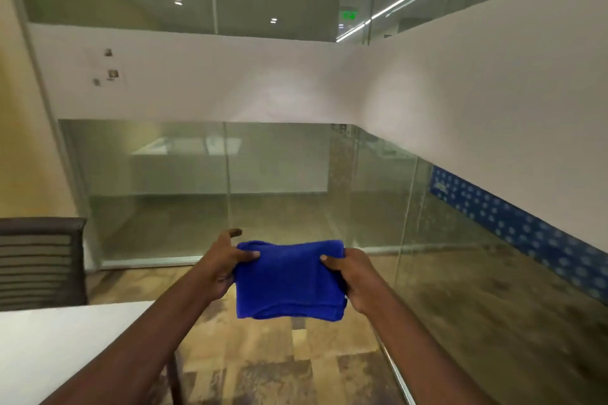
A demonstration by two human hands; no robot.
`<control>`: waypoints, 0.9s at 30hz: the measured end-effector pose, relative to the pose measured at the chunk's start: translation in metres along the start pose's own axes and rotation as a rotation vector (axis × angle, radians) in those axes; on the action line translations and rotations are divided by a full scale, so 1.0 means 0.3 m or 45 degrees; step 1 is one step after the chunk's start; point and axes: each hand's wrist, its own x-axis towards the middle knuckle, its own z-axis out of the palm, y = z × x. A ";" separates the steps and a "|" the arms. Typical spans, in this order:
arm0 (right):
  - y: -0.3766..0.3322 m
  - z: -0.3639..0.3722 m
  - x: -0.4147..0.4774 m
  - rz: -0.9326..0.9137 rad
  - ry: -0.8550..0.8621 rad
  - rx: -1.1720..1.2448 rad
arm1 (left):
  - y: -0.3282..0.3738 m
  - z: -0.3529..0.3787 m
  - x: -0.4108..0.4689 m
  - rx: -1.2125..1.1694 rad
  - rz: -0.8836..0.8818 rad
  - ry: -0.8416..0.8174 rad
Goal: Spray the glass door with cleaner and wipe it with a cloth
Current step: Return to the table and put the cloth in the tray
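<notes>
A folded blue cloth hangs in front of me at waist height. My left hand grips its left edge, thumb on top. Its right edge is held by my right hand in the same way. Glass walls with a wide frosted white band stand ahead and along the right. Which panel is the door I cannot tell. No spray bottle is in view.
A white table fills the lower left corner. Behind it stands a dark office chair with a slatted back. The floor is patterned brown carpet. A blue dotted strip runs along the right glass wall.
</notes>
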 end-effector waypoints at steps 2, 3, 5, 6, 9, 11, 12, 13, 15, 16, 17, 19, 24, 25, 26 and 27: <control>0.000 0.054 0.059 -0.003 -0.085 0.030 | -0.007 -0.053 0.007 -0.107 0.010 0.093; -0.001 0.080 0.086 -0.016 -0.124 0.039 | -0.010 -0.079 0.008 -0.139 0.018 0.148; 0.005 0.127 0.133 -0.031 -0.257 0.006 | -0.018 -0.125 0.007 -0.190 0.043 0.263; 0.015 0.151 0.154 -0.034 -0.360 -0.013 | -0.026 -0.150 0.004 -0.214 0.070 0.352; 0.055 0.233 0.209 -0.039 -0.586 -0.074 | -0.055 -0.237 -0.016 -0.308 0.142 0.629; 0.073 0.293 0.230 -0.041 -0.632 -0.109 | -0.073 -0.279 -0.047 -0.342 0.116 0.771; 0.085 0.328 0.237 -0.052 -0.654 -0.143 | -0.081 -0.302 -0.073 -0.328 0.099 0.859; 0.097 0.360 0.241 -0.061 -0.655 -0.177 | -0.090 -0.323 -0.090 -0.303 0.107 0.931; 0.125 0.429 0.246 -0.074 -0.663 -0.246 | -0.108 -0.370 -0.136 -0.214 0.157 1.035; 0.141 0.467 0.249 -0.089 -0.679 -0.276 | -0.112 -0.394 -0.166 -0.172 0.178 1.064; 0.155 0.507 0.248 -0.105 -0.702 -0.297 | -0.114 -0.420 -0.195 -0.129 0.190 1.086; 0.173 0.591 0.236 -0.112 -0.758 -0.333 | -0.119 -0.475 -0.262 0.029 0.184 1.106; 0.245 0.818 0.184 -0.205 -0.953 -0.569 | -0.145 -0.639 -0.417 0.616 -0.097 0.972; 0.262 0.866 0.171 -0.273 -0.991 -0.659 | -0.152 -0.675 -0.442 0.710 -0.198 0.924; 0.278 0.914 0.156 -0.340 -1.027 -0.739 | -0.160 -0.708 -0.464 0.806 -0.288 0.885; 0.290 0.959 0.140 -0.396 -1.066 -0.794 | -0.165 -0.737 -0.484 0.899 -0.360 0.855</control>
